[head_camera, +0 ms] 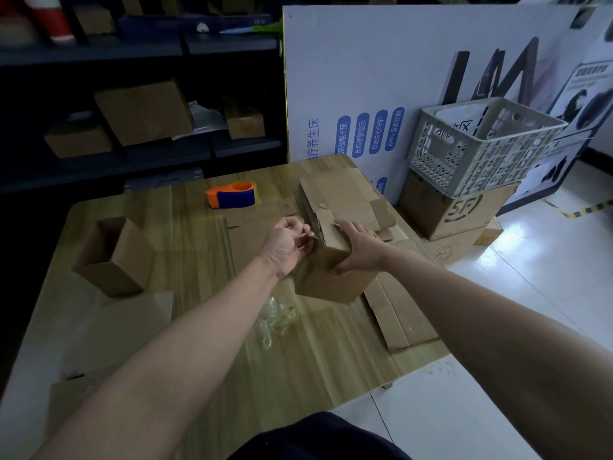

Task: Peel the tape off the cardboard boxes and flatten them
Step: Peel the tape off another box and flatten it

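Note:
A small brown cardboard box [331,277] is held just above the wooden table [205,260], near its middle. My right hand [360,247] grips the box from above, thumb on its near side. My left hand [287,245] is curled at the box's upper left edge and pinches a strip of clear tape [311,234] there. A second box [116,257] stands open at the table's left. Flattened cardboard [341,197] is piled at the far right, and more flat pieces [401,310] lie at the near right.
A crumpled wad of peeled tape [277,318] lies in front of the box. An orange and blue tape dispenser [232,194] sits at the back. Beside the table, on the floor at right, a plastic crate [481,144] rests on stacked cartons [454,210]. Dark shelves stand behind.

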